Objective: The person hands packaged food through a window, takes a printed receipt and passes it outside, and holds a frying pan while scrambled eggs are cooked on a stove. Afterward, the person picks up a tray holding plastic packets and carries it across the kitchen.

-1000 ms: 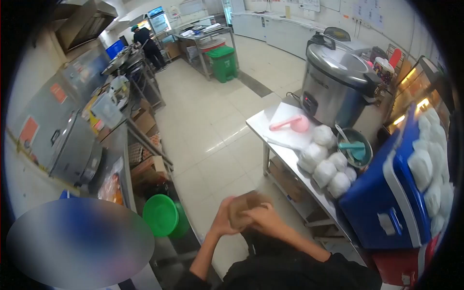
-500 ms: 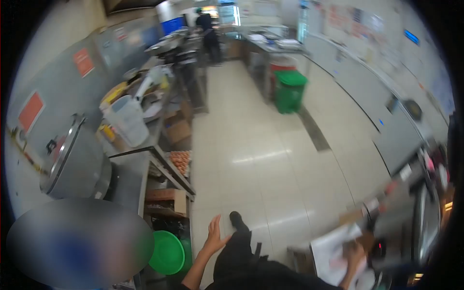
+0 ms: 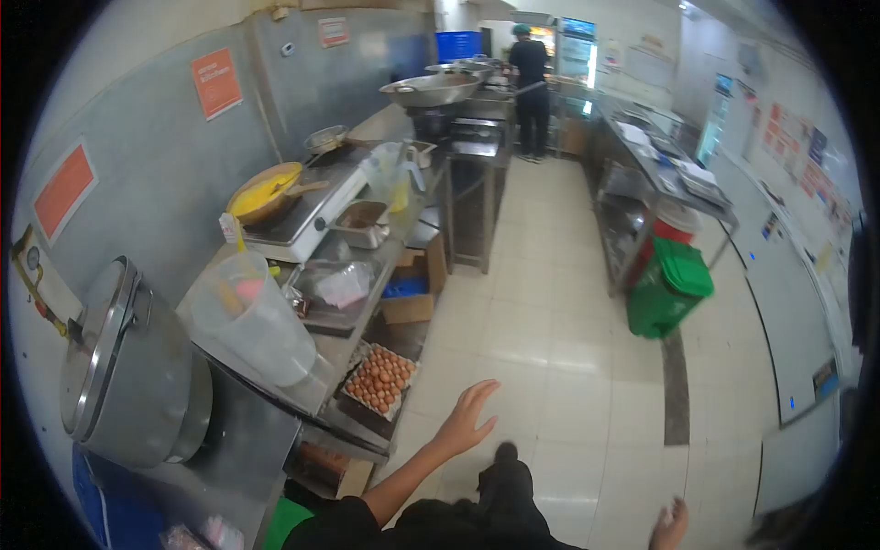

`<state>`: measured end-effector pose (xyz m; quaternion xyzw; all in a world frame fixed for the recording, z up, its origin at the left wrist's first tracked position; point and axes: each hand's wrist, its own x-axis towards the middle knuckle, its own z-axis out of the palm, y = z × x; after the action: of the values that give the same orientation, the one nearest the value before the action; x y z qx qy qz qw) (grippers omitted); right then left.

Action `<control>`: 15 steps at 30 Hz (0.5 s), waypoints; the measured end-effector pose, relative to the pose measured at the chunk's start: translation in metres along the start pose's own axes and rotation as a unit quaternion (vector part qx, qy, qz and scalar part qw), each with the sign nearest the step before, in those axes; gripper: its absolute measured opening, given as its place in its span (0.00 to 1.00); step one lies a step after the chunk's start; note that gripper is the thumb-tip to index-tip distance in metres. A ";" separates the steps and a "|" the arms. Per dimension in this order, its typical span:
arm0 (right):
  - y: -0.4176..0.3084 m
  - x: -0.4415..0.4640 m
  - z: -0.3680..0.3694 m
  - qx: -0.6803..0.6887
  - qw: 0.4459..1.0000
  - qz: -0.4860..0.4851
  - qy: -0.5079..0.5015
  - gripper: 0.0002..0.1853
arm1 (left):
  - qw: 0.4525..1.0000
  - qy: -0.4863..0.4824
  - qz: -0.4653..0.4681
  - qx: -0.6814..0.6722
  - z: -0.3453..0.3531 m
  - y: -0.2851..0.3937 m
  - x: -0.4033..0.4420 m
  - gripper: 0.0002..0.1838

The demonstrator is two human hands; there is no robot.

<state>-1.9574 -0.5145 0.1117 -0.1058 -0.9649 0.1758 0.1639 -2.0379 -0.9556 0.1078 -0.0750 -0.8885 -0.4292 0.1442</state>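
My left hand (image 3: 466, 422) is stretched out over the tiled floor with its fingers and thumb apart, holding nothing. Nearest to it is a tray of brown eggs (image 3: 380, 380) on the lower shelf at the left, apart from the hand. Low at the right, my right hand (image 3: 671, 524) hangs above the floor, a little blurred. Its fingers look loosely bent and apart, and nothing shows in them. On the steel counter stands a tall clear plastic container (image 3: 261, 321) with utensils in it.
A large steel pot (image 3: 137, 367) stands at the near left. Farther along are a pan with yellow contents (image 3: 266, 191) and a wok (image 3: 431, 90). A green bin (image 3: 671, 289) stands right of the aisle. A person in dark clothes (image 3: 530, 78) stands at the far end.
The view has moved forward and swung left, so the eggs and counter appear closer. My right hand has left the papers and brown item on the right-hand table, which are out of view.
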 end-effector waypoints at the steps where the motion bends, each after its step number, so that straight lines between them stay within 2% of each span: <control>1: -0.033 0.055 0.055 0.112 0.991 -0.070 0.007 0.13 | 1.000 0.025 -0.003 -0.002 -0.011 -0.008 0.025 0.28; 2: -0.108 0.103 0.076 0.189 0.973 -0.116 -0.061 0.15 | 0.999 0.052 -0.006 -0.005 -0.019 -0.020 0.047 0.26; 3: -0.192 0.143 0.083 0.236 0.953 -0.147 -0.118 0.12 | 0.997 0.073 -0.017 -0.002 -0.026 -0.038 0.064 0.26; 5: -0.321 0.216 0.126 0.342 0.877 -0.298 -0.162 0.09 | 0.983 0.168 -0.068 -0.022 -0.046 -0.072 0.086 0.24; 7: -0.457 0.263 0.137 0.365 0.782 -0.464 -0.198 0.10 | 0.967 0.226 -0.115 0.027 -0.062 -0.097 0.099 0.22; 9: -0.582 0.291 0.144 0.368 0.665 -0.614 -0.214 0.12 | 0.919 0.327 -0.217 -0.042 -0.079 -0.122 0.105 0.20; 10: -0.644 0.299 0.171 0.378 0.616 -0.679 -0.128 0.10 | 0.912 0.342 -0.225 -0.030 -0.089 -0.130 0.109 0.20; 11: -0.701 0.301 0.169 0.341 0.607 -0.701 -0.157 0.10 | 0.883 0.398 -0.244 -0.059 -0.097 -0.137 0.114 0.18; 12: -0.765 0.304 0.194 0.332 0.563 -0.747 -0.120 0.09 | 0.848 0.454 -0.260 -0.088 -0.104 -0.144 0.120 0.16; 13: -0.825 0.304 0.218 0.269 0.575 -0.770 -0.064 0.11 | 0.838 0.470 -0.266 -0.082 -0.115 -0.149 0.131 0.16; 15: -0.938 0.301 0.269 0.177 0.587 -0.787 0.061 0.14 | 0.792 0.537 -0.236 -0.170 -0.143 -0.162 0.151 0.15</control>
<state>-2.4679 -1.3763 0.3081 0.7159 -0.6086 0.1387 0.3127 -2.1949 -1.1668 0.1203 0.3558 -0.5709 -0.5655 0.4773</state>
